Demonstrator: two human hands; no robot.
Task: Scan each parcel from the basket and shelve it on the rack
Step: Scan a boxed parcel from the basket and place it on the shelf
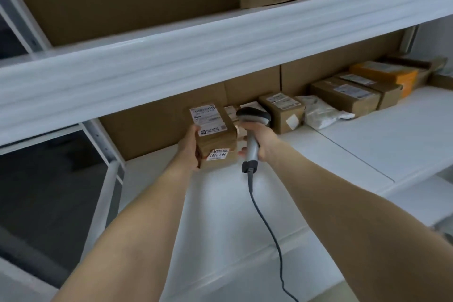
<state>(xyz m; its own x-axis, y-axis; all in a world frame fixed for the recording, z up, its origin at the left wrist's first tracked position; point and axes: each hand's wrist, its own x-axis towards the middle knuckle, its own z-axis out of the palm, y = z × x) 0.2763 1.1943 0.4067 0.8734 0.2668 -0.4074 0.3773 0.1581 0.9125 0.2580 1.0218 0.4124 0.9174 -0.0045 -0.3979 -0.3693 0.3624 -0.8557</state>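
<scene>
My left hand (pixel 190 148) grips a small brown cardboard parcel (pixel 215 137) with a white shipping label on top and a small code sticker on its near face. It is held just above the white rack shelf (pixel 245 203) near the shelf's left end. My right hand (pixel 259 141) grips the grey handle of a corded barcode scanner (pixel 252 122). The scanner's dark head sits right beside the parcel's right edge. Its black cable hangs down toward the bottom of the frame.
A row of parcels lines the back of the shelf: a brown box (pixel 282 110), a white bag (pixel 318 113), longer brown boxes (pixel 348 95) and an orange box (pixel 387 76). A white shelf beam (pixel 220 51) runs overhead with large cartons on it. The rack upright (pixel 107 154) stands left.
</scene>
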